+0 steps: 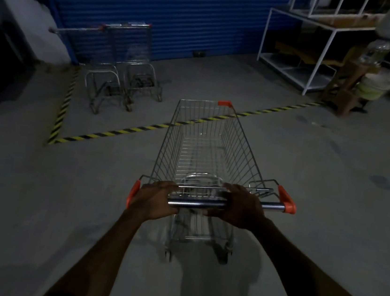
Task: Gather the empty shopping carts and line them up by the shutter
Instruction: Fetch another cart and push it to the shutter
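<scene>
both hands (156, 198) grip cart handle (197, 202).

I see a grey concrete floor (35, 202) crossed by yellow-black hazard tape (117, 132). Beyond the tape, two nested shopping carts (122, 75) stand on it; an empty cart (203, 149) straddles the tape.

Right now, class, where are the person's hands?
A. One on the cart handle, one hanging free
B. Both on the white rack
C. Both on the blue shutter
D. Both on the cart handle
D: the left hand and right hand both wrap the handle of the empty cart.
</scene>
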